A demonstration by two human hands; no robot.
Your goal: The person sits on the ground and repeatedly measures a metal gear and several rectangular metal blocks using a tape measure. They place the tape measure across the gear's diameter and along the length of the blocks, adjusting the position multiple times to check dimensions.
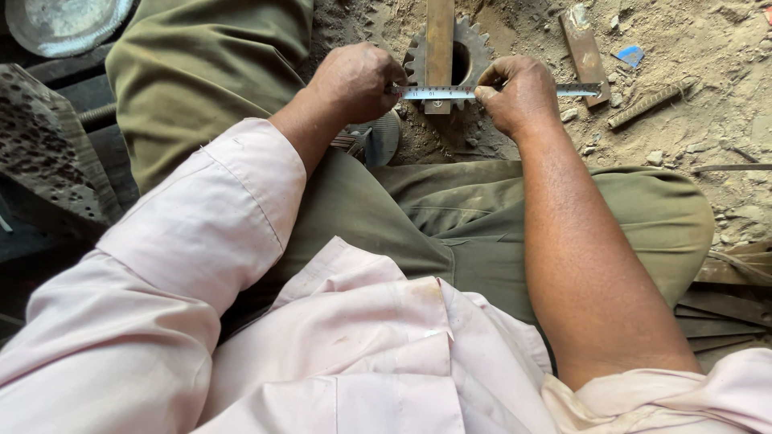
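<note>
A rusty toothed gear wheel [476,50] lies on the dirt floor, with a flat metal bar [439,40] laid upright across its middle. A steel tape measure blade [450,93] is stretched sideways over the bar's lower end. My left hand [358,80] pinches the blade's left end, fingers curled. My right hand [523,95] pinches the blade further right, and the blade's free end sticks out past it. I sit with olive trousers and a pink shirt filling the lower view.
A short rusty flat bar [585,50], a blue scrap [631,55] and a ribbed rod [650,103] lie on the sandy floor at the right. A perforated metal plate [44,153] and a round metal dish [64,22] sit at the left. Scrap strips [724,313] lie at the lower right.
</note>
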